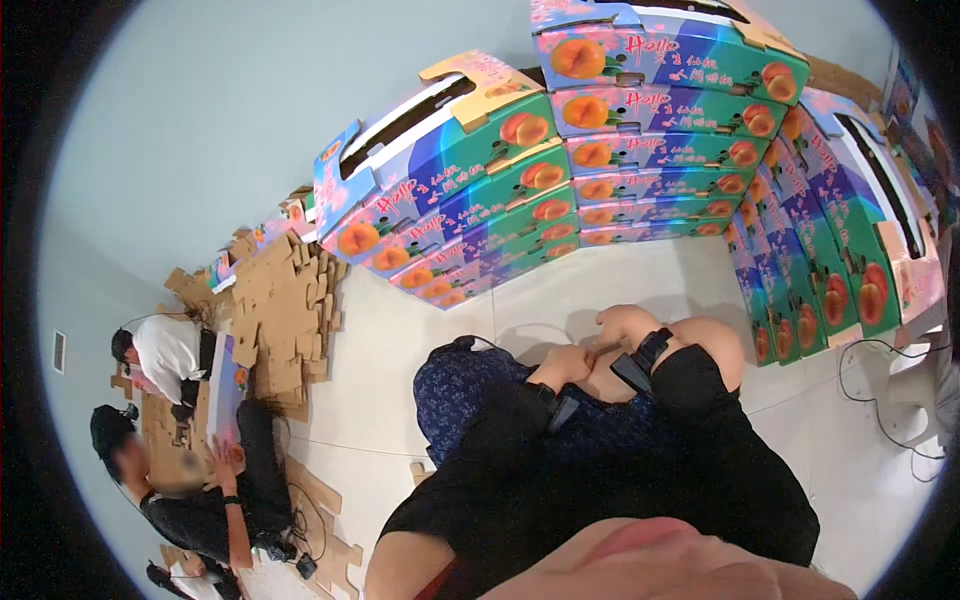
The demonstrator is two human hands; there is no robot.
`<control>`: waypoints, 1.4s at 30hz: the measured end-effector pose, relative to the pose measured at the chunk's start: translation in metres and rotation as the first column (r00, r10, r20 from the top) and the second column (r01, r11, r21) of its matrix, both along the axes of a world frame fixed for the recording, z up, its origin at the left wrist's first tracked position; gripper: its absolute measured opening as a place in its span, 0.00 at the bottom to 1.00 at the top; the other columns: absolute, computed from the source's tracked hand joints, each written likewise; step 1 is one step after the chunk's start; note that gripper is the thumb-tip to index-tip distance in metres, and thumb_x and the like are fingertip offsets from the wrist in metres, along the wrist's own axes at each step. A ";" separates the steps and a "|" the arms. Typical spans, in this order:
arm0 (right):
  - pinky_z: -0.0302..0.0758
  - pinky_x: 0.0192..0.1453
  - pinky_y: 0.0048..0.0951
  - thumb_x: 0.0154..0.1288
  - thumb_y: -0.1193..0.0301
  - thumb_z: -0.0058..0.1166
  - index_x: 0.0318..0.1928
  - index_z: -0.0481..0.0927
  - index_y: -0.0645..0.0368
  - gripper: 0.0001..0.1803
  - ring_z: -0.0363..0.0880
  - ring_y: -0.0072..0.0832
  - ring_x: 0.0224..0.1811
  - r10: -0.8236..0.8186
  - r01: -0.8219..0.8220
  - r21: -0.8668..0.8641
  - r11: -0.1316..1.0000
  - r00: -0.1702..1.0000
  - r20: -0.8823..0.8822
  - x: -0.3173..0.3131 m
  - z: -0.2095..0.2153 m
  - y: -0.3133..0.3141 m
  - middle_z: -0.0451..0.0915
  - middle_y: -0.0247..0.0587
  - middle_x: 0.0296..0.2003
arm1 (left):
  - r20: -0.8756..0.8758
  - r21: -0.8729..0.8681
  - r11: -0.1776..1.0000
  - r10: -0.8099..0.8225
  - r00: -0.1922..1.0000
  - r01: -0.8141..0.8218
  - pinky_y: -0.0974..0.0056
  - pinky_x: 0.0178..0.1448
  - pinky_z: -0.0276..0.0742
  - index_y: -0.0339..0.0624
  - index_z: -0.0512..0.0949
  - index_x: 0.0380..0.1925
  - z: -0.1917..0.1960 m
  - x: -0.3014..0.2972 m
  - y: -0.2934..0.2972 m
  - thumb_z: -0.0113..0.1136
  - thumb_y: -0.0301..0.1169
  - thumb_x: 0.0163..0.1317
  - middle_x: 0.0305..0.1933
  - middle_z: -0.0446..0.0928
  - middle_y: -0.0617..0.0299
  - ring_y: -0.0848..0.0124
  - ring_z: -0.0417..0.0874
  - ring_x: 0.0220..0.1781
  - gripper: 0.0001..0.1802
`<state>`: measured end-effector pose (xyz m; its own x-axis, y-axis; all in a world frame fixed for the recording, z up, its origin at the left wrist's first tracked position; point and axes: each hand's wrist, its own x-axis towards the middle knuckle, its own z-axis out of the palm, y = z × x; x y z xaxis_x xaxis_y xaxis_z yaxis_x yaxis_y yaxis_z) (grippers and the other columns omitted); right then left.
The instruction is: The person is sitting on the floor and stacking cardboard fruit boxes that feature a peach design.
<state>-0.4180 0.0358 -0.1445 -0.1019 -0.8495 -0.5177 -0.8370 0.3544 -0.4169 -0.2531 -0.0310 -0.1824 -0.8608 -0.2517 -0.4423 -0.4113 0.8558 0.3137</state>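
My left hand (pixel 568 368) is closed, its fingers curled in over my lap. Whether anything lies inside it is hidden. Just beyond and to its right, my right hand (pixel 622 325) has fingers apart and nothing visible in its grasp. The two hands come close together, fingertips near or touching, above my bare knee. A black strapped device (pixel 637 368) sits on my right wrist, and another dark device (pixel 562 412) on my left. Dark blue patterned cloth (pixel 450 385) covers my other leg.
Stacks of colourful fruit cartons stand ahead: a left stack (pixel 450 190), a middle stack (pixel 655 130) and a right stack (pixel 825 230). Flattened cardboard (pixel 285 310) leans at left, where co-workers (pixel 185 500) sit by a carton. A black cable (pixel 875 400) trails at right.
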 end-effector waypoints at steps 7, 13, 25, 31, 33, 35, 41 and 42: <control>0.75 0.51 0.40 0.48 0.56 0.58 0.43 0.81 0.59 0.24 0.78 0.48 0.46 -0.068 0.065 -0.354 0.933 0.998 0.004 -0.001 -0.003 0.002 0.81 0.51 0.42 | 0.027 0.038 0.998 0.049 0.998 -0.050 0.48 0.51 0.74 0.44 0.82 0.41 0.013 -0.005 0.005 0.40 0.49 0.64 0.42 0.81 0.48 0.47 0.81 0.44 0.26; 0.71 0.57 0.41 0.51 0.71 0.59 0.42 0.80 0.57 0.15 0.75 0.45 0.52 -0.367 0.035 -0.950 0.311 0.926 -0.086 -0.008 0.128 0.008 0.79 0.47 0.45 | -0.022 0.165 0.985 0.054 0.998 -0.050 0.49 0.51 0.74 0.40 0.81 0.40 -0.002 0.003 -0.011 0.46 0.49 0.59 0.42 0.80 0.43 0.47 0.80 0.45 0.25; 0.67 0.61 0.38 0.59 0.45 0.54 0.55 0.76 0.58 0.33 0.72 0.46 0.58 -0.663 -0.083 -0.906 0.415 0.655 -0.364 -0.210 0.392 -0.014 0.75 0.51 0.54 | 0.034 0.104 0.991 -0.092 0.995 0.089 0.53 0.47 0.77 0.43 0.83 0.36 0.025 -0.013 0.007 0.52 0.40 0.58 0.41 0.83 0.54 0.54 0.83 0.44 0.16; 0.61 0.67 0.41 0.37 0.41 0.68 0.66 0.65 0.54 0.55 0.66 0.49 0.64 -0.434 0.022 -0.623 0.782 0.738 -0.518 -0.229 0.383 -0.016 0.69 0.61 0.58 | -0.011 0.104 0.987 -0.125 0.992 0.125 0.53 0.47 0.77 0.42 0.83 0.36 0.021 -0.007 0.005 0.49 0.40 0.59 0.41 0.82 0.51 0.53 0.83 0.44 0.17; 0.62 0.67 0.42 0.31 0.41 0.71 0.66 0.64 0.53 0.59 0.64 0.51 0.64 -0.414 -0.112 -0.576 0.810 0.585 -0.697 -0.226 0.383 -0.014 0.69 0.62 0.58 | -0.032 0.143 0.982 -0.120 0.992 0.123 0.51 0.48 0.77 0.42 0.83 0.35 0.008 -0.011 0.003 0.48 0.40 0.58 0.40 0.82 0.49 0.51 0.83 0.43 0.18; 0.62 0.67 0.42 0.29 0.39 0.71 0.63 0.67 0.53 0.57 0.63 0.53 0.64 -0.459 -0.157 -0.561 0.813 0.421 -0.782 -0.202 0.383 -0.016 0.68 0.63 0.56 | -0.051 0.182 0.975 -0.118 0.992 0.126 0.49 0.48 0.77 0.41 0.82 0.34 0.007 -0.011 0.001 0.47 0.40 0.58 0.39 0.81 0.47 0.48 0.82 0.42 0.18; 0.71 0.59 0.44 0.30 0.36 0.69 0.60 0.71 0.51 0.55 0.73 0.54 0.53 -0.547 -0.189 -0.636 0.748 0.368 -0.752 -0.162 0.410 0.049 0.73 0.61 0.49 | -0.117 0.140 0.986 -0.069 0.991 0.086 0.48 0.48 0.76 0.40 0.81 0.39 0.013 -0.003 -0.004 0.46 0.42 0.59 0.40 0.80 0.45 0.47 0.81 0.44 0.21; 0.71 0.59 0.44 0.31 0.36 0.68 0.61 0.71 0.50 0.55 0.74 0.53 0.53 -0.577 -0.193 -0.645 0.739 0.312 -0.755 -0.159 0.416 0.067 0.74 0.60 0.49 | -0.063 0.166 0.982 -0.085 0.994 0.094 0.48 0.48 0.76 0.39 0.80 0.40 0.022 -0.006 -0.005 0.45 0.43 0.60 0.40 0.80 0.45 0.47 0.81 0.43 0.21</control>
<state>-0.5768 0.1028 0.2716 -0.3495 -0.7487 0.5633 -0.7171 0.6007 0.3535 -0.2590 -0.0356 -0.1606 -0.9008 -0.0982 -0.4229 -0.3133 0.8213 0.4767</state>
